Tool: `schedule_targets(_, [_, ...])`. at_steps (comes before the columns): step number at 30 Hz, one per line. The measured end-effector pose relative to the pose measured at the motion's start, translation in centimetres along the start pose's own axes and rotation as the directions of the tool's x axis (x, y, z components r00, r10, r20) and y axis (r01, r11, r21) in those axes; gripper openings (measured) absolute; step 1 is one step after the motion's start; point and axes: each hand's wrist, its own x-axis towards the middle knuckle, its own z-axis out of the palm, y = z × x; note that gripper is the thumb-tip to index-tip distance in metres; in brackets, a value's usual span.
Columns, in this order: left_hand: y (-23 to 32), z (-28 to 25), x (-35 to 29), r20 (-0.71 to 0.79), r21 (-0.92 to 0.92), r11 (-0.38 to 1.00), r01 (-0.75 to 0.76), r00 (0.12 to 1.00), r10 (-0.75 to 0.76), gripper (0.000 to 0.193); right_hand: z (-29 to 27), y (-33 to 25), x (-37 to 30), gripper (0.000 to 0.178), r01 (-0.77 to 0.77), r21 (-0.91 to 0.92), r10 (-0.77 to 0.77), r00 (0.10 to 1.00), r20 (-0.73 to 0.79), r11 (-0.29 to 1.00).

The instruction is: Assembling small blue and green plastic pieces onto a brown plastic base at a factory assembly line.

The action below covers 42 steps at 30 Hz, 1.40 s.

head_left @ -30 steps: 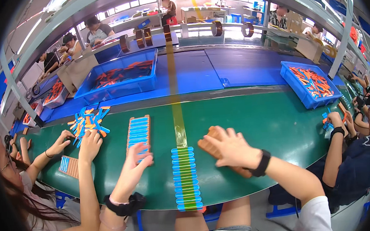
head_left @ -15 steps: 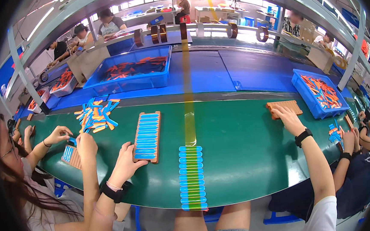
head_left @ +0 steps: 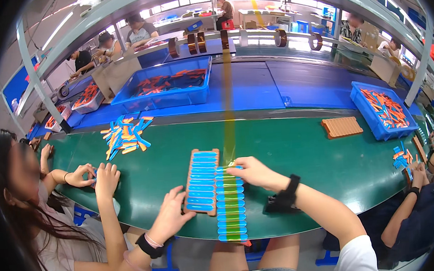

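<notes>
A brown ridged tray (head_left: 213,212) filled with a column of blue strips lies slightly tilted before me. My left hand (head_left: 169,214) rests at its lower left edge, fingers apart, thumb by the corner. Right beside the tray, a row of blue strips (head_left: 230,203) joined by yellowish tape runs down to the table's near edge. Fingers and thumb pinched, my right hand (head_left: 256,173) holds the amber tape (head_left: 227,89) at the top end of that row. The tape stretches up from there to a roll (head_left: 224,38) on the overhead bar; my fingers hide the exact grip.
A second brown tray (head_left: 342,127) lies at the right on the green table (head_left: 302,200). Loose blue and orange strips (head_left: 125,136) are piled at the left. Blue bins (head_left: 161,100) (head_left: 385,133) hold more strips. Co-workers' hands (head_left: 99,180) work close on my left, others on my right.
The filled tray has moved right and nearer, up against the taped row, with my left hand beside it. My right hand has left the other tray and come to the tape.
</notes>
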Motion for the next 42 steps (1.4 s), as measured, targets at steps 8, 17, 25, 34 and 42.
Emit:
schedule_targets(8, [5.5, 3.2, -3.3, 0.011, 0.021, 0.994, -0.112, 0.994, 0.112, 0.052, -2.2, -5.5, -6.3, 0.015, 0.190, 0.704, 0.015, 0.961, -0.274, 0.685])
schedule_targets(17, [7.7, 8.7, -4.0, -0.242, 0.071, 0.987, -0.144, 0.957, 0.157, 0.063, 0.9, -5.4, -12.0, 0.005, 0.300, 0.715, 0.029, 0.912, -0.409, 0.632])
schedule_targets(25, [7.6, 9.3, -3.7, -0.253, 0.020, 0.981, -0.195, 0.948, 0.194, 0.066, 8.5, 1.1, -20.1, 0.010, -0.017, 0.599, 0.296, 0.880, -0.372, 0.801])
schedule_targets(34, [8.8, 9.5, -5.2, -0.108, 0.029, 0.981, -0.189, 0.975, 0.191, 0.076, 8.4, 0.2, -18.7, 0.022, -0.008, 0.596, 0.330, 0.839, -0.433, 0.803])
schedule_targets(42, [8.6, 10.0, -4.4, -0.090, 0.061, 0.974, -0.218, 0.971, 0.222, 0.079, 7.8, 0.8, -18.6, 0.025, -0.037, 0.609, 0.361, 0.833, -0.419, 0.792])
